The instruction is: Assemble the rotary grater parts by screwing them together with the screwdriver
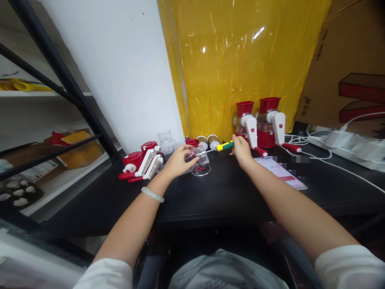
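While the left hand (179, 161) curls loosely round a clear plastic part (202, 157), thumb and fingers gripping it, the right hand (240, 149) is closed on the green end of a yellow-and-green screwdriver (225, 146), whose shaft points left to that part, between both hands; a small round clear piece (201, 170) lies just below the part, metal drums (213, 141) stand behind, white crank handles (148, 164) lie left of the left hand, and two red-and-white grinders (268, 127) stand beyond the right hand, near a phone (281, 171)
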Tool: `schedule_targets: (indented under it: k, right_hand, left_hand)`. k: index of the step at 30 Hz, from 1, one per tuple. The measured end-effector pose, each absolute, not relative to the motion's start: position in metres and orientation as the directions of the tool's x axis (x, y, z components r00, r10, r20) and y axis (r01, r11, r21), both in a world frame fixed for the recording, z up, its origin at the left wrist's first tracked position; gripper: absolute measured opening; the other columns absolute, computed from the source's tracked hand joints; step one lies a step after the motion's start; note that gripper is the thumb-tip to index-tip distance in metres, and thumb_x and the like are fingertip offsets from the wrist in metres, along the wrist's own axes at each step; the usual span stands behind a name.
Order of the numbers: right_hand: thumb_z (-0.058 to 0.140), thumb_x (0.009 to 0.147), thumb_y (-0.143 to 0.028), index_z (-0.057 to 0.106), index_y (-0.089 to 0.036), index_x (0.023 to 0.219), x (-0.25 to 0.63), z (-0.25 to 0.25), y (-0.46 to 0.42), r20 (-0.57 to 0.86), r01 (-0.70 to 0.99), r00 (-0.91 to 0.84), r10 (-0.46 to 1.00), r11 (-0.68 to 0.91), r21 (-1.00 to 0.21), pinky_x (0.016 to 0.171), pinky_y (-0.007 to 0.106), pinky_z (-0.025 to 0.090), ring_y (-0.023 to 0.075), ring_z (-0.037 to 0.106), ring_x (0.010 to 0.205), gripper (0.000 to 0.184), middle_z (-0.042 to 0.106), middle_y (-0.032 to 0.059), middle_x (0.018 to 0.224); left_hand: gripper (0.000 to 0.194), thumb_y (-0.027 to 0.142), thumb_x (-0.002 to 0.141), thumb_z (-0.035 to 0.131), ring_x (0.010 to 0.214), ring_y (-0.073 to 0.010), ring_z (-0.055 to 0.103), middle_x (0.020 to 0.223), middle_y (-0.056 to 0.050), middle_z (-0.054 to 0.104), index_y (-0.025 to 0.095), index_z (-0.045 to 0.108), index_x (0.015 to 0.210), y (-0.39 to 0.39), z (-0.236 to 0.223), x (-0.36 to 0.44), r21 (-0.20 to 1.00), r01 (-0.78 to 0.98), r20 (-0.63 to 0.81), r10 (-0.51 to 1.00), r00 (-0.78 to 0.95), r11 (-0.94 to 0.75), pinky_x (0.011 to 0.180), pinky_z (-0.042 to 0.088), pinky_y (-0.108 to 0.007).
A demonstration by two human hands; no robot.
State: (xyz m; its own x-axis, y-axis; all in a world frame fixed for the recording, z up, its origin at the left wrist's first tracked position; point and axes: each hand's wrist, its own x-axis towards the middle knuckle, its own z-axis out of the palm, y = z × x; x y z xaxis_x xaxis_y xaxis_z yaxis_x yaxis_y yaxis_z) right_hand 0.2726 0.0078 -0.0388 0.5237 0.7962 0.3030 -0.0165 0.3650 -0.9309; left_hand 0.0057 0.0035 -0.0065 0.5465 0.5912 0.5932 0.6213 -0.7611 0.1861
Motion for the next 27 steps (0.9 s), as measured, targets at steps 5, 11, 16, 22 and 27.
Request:
schedule_targets:
  k: [5,11,16,22,27]
  right_hand:
    - [0.064,0.072,-0.038,0.052,-0.023,0.078,0.2693,-0.0361,0.0079,0.252,-0.175,0.517,0.818,0.389,-0.904,0.044,0.023,0.045,0.0075,0.040,0.044,0.020,0.045,-0.0076,0.058]
    - [0.059,0.067,-0.030,0.054,-0.021,0.078,0.2650,-0.0306,0.0015,0.202,-0.462,0.446,0.872,0.418,-0.782,0.046,0.022,0.042,0.0083,0.050,0.053,0.015,0.051,-0.0039,0.072]
    - [0.059,0.076,-0.045,0.054,-0.021,0.075,0.2680,-0.0330,0.0043,0.208,-0.400,0.435,0.876,0.395,-0.827,0.043,0.024,0.042,0.0088,0.047,0.047,0.024,0.052,-0.0025,0.067]
    - [0.066,0.073,-0.055,0.046,-0.023,0.071,0.2738,-0.0387,0.0104,0.263,-0.177,0.492,0.830,0.391,-0.903,0.036,0.020,0.037,0.0079,0.037,0.040,0.038,0.038,-0.0078,0.050]
    - [0.066,0.073,-0.043,0.046,-0.023,0.072,0.2708,-0.0361,0.0079,0.277,-0.205,0.478,0.833,0.413,-0.888,0.037,0.019,0.036,0.0067,0.035,0.040,0.028,0.039,-0.0090,0.051]
  left_hand:
    - [0.030,0.047,0.086,0.060,0.118,-0.0241,0.056,0.122,-0.009,0.059,0.019,0.067,0.092,0.0034,-0.0061,0.0058,0.182,0.612,0.600,0.580,0.551,-0.770,0.107,0.043,-0.041]
    - [0.029,0.047,0.087,0.060,0.118,-0.0240,0.057,0.122,-0.009,0.059,0.019,0.067,0.091,0.0036,-0.0070,0.0054,0.177,0.617,0.600,0.581,0.550,-0.767,0.106,0.044,-0.041]
    - [0.030,0.047,0.087,0.060,0.118,-0.0238,0.057,0.122,-0.009,0.060,0.019,0.067,0.091,0.0035,-0.0070,0.0053,0.172,0.610,0.603,0.572,0.556,-0.774,0.106,0.044,-0.041]
    - [0.029,0.047,0.087,0.060,0.118,-0.0237,0.057,0.122,-0.009,0.059,0.019,0.067,0.092,0.0037,-0.0068,0.0054,0.179,0.613,0.602,0.579,0.550,-0.769,0.106,0.044,-0.041]
    - [0.031,0.047,0.087,0.060,0.118,-0.0241,0.057,0.122,-0.010,0.059,0.018,0.068,0.092,0.0038,-0.0069,0.0050,0.180,0.605,0.604,0.572,0.555,-0.776,0.106,0.044,-0.040]
